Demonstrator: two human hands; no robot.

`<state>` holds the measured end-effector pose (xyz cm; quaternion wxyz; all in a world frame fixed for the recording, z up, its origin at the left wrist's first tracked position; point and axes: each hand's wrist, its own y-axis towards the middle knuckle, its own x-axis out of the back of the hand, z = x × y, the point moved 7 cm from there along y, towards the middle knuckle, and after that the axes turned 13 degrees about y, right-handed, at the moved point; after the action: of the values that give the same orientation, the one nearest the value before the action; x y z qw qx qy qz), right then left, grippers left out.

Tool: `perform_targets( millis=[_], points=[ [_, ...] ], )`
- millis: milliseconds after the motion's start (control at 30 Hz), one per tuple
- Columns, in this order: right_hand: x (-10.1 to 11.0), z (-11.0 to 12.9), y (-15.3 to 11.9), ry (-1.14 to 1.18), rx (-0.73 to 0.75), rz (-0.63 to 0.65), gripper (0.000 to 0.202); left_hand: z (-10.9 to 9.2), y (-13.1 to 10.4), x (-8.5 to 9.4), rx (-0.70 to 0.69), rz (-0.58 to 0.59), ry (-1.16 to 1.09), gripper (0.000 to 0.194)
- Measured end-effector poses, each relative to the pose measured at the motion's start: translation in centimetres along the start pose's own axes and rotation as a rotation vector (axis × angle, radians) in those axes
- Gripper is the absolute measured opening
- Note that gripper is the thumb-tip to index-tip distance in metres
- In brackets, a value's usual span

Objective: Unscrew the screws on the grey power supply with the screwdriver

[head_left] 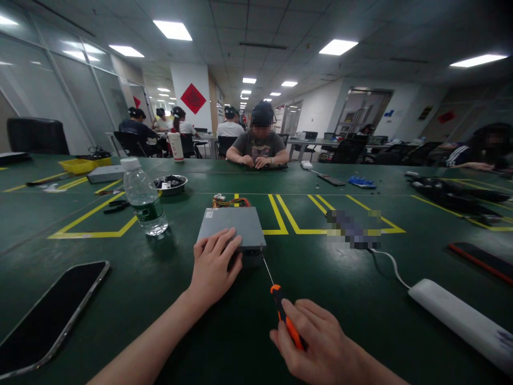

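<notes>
My left hand point(217, 266) spreads wide on the box point(234, 220), my right hand point(316, 334) grips the screwdriver point(279, 305), tip at its near-right corner
On the table point(224, 342): bowl point(180, 187) of dark bits point(169, 182), bottle point(145, 197) with unreadable green label point(149, 212)

water bottle point(147, 200), phone point(54, 315), power bank point(457, 321)

Illumination: rectangular ceiling panels point(172, 30), rendered near-white; overall exposure dim. Upper right corner: dark. The desk point(240, 331) shows soft, pale glare at right of center and diffuse shadow beneath the hands point(216, 262). Glass wall point(60, 69), left: panel reflections. Geometry: wide-angle stretch toward the side edges. Background detail: soft. Pixelated blocks mask a device point(352, 230) and faces.
</notes>
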<state>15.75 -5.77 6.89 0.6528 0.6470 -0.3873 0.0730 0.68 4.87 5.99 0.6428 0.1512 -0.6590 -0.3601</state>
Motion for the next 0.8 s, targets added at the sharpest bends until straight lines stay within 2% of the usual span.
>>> perform_targets(
  millis=[267,433,633,800],
  points=[
    [0.5,0.7,1.0,-0.056,0.052,0.079,0.016,0.0,-0.1,0.0,0.004,-0.011,-0.005,0.028],
    [0.5,0.6,0.8,-0.01,0.048,0.086,0.016,0.0,0.0,0.3,0.0,-0.03,-0.015,0.029],
    [0.5,0.9,0.8,-0.008,0.039,0.003,0.015,0.0,0.0,0.2,-0.005,-0.032,-0.011,0.031],
    [-0.1,1.1,1.7,0.064,0.059,0.037,0.015,0.0,0.0,0.0,0.001,-0.01,-0.017,0.031]
  ],
)
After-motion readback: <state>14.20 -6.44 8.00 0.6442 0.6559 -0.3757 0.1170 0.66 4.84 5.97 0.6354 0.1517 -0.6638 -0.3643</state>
